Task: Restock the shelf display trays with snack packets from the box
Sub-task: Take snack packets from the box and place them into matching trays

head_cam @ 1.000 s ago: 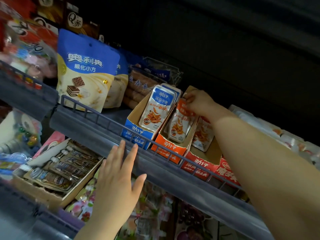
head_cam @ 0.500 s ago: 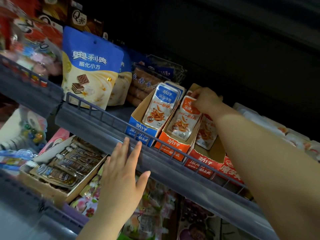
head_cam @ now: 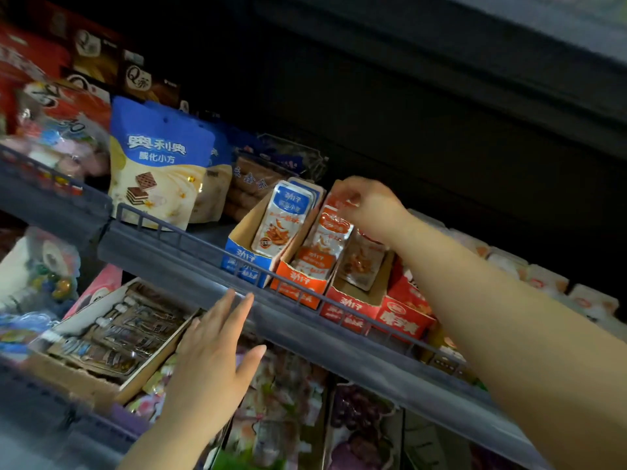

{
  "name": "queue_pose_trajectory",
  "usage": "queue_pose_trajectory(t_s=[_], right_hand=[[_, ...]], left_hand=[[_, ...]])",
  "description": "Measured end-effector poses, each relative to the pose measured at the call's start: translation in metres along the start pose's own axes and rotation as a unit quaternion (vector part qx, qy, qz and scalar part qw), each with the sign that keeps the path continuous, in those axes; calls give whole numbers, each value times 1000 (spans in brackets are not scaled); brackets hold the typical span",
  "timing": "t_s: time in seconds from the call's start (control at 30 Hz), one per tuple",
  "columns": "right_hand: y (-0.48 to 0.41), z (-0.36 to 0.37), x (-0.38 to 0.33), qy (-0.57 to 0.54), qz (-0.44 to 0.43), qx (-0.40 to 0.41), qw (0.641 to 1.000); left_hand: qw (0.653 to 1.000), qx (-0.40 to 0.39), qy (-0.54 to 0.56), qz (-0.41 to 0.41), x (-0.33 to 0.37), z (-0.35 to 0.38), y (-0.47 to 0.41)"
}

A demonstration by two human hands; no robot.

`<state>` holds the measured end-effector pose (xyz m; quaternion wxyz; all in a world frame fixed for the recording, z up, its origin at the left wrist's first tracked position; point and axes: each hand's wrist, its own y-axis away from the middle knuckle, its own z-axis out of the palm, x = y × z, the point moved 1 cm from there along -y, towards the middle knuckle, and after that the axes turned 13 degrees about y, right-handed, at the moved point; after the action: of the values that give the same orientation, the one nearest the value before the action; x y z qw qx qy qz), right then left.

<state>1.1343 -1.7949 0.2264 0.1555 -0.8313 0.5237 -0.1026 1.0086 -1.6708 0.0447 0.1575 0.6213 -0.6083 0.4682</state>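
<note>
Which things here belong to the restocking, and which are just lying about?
Job: right hand, pinching orange packet; orange tray; blue tray; red tray.
Bystanders: blue wafer bag; box of brown tubes; left hand, holding nothing.

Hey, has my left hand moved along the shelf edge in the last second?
No. The left hand stays at the shelf edge, just below the blue tray.

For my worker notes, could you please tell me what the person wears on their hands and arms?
Nothing visible: the left hand and right hand are bare, with no gloves, rings or watch. The left forearm and right forearm are bare to the frame's edge, no sleeve in view. The left thumbnail looks fairly long.
</note>
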Motion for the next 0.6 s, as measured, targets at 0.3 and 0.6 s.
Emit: queue_pose_trajectory(t_s=[0.3, 0.6], right_hand=[[145, -34, 18, -77, -85, -76, 990], [293, 65, 100, -173, 74, -222, 957]], left_hand=[[990, -127, 18, 51, 32, 16, 60], [943, -322, -55, -55, 25, 113, 165]])
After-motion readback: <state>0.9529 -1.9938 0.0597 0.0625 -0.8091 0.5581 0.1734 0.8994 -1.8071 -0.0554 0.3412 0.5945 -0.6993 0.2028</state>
